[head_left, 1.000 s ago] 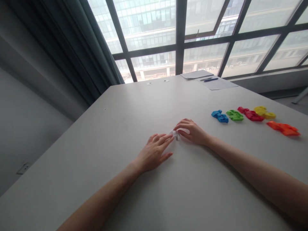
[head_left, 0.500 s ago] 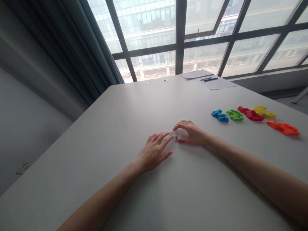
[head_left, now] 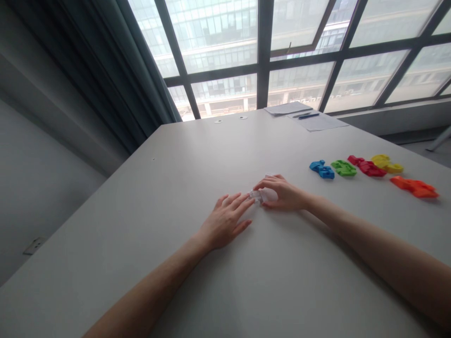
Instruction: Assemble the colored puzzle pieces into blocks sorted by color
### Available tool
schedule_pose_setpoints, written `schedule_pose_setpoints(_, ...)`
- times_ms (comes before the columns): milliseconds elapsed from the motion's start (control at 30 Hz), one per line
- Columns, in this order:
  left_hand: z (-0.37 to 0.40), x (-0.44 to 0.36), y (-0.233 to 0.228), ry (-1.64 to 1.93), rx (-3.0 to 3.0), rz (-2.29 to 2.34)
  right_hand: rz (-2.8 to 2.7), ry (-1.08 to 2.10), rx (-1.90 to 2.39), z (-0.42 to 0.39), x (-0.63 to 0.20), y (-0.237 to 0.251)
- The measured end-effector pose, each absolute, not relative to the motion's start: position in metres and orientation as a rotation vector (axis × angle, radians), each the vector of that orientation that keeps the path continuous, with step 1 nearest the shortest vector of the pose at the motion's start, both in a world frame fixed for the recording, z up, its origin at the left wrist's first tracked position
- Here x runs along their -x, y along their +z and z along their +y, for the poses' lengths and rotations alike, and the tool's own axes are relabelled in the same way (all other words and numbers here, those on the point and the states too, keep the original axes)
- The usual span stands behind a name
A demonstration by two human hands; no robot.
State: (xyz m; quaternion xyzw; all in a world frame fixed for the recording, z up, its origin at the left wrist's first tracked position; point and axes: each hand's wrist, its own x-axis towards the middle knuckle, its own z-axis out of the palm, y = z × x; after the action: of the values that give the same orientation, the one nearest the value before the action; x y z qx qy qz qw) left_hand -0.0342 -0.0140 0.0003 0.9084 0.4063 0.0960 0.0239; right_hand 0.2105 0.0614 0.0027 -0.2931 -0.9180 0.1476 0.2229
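Note:
A small white plastic piece (head_left: 269, 194) lies on the white table, partly covered by my fingers. My right hand (head_left: 288, 195) is closed around it from the right, thumb on the near side and fingers on the far side. My left hand (head_left: 225, 221) rests palm down with its fingers spread. Its fingertips meet the left end of the piece, where there seem to be small notched parts. The exact kind of piece is too small and pale to make out.
To the right lie blocky plastic pieces: blue (head_left: 322, 170), green (head_left: 344, 168), red (head_left: 371, 168), yellow (head_left: 387, 164) and orange (head_left: 416, 187). Paper sheets (head_left: 326, 124) and a blue pen (head_left: 309, 116) lie at the far edge by the window. A dark curtain (head_left: 116, 70) hangs left.
My right thumb has shifted slightly to the right along the white piece, so a little more of it shows. The left hand has hardly moved.

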Motion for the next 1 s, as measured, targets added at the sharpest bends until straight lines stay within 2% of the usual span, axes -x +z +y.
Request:
schedule_pose_setpoints(600, -0.013, 0.033, -0.001, 0.166, -2.852, 1.268, -2.535, 0.431, 0.743, 0.059, -0.205, 0.004)
schedule_pose_setpoints(800, -0.015, 0.033, -0.001, 0.264, -2.833, 1.257, -2.499, 0.48, 0.744, 0.061, -0.205, 0.003)
schedule_pose_setpoints(1000, -0.015, 0.035, -0.001, 0.519, -2.655, 1.283, -2.486, 0.525, 0.766, 0.064, -0.207, -0.001)
